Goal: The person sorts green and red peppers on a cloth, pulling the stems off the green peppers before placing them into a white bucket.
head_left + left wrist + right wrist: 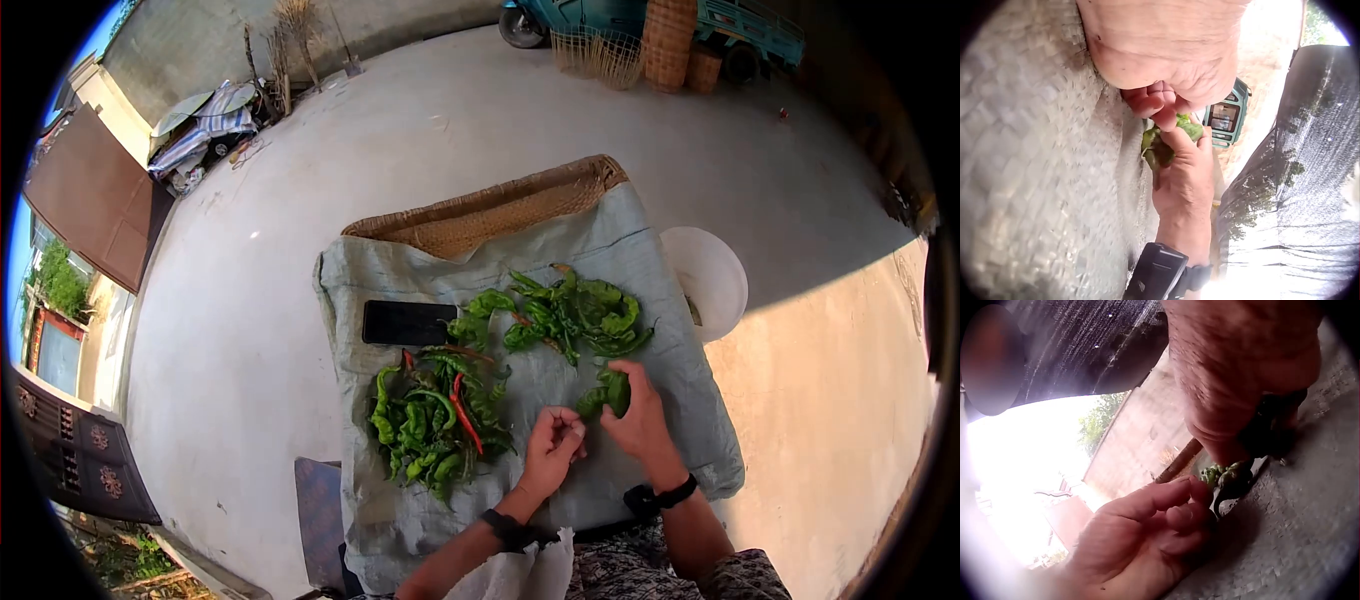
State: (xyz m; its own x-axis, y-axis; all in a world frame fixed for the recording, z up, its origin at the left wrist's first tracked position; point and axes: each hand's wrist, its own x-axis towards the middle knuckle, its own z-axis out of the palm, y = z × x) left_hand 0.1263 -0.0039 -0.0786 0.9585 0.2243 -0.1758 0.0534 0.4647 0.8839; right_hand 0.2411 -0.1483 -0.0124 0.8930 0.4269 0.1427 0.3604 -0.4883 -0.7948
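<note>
In the head view my right hand [645,425] grips a dark green, wrinkled chili pepper [605,393] over the cloth. My left hand [553,455] is beside it, fingers curled and thumb against the fingertips, at the pepper's near end. The left wrist view shows the pepper [1159,150] between the two hands, partly hidden by fingers. In the right wrist view its dark curved tip [1233,490] hangs by the left fingertips. To the left lies a pile of green chilies [425,425] with a few red ones. A looser, leafy-looking green heap [590,310] lies farther back.
A grey-green woven cloth [540,470] covers a wicker basket [500,210] in front of me. A black phone [408,323] lies on it behind the left pile. A white bucket [715,280] stands at right. Baskets [668,45] and a blue-green vehicle [590,15] are far back.
</note>
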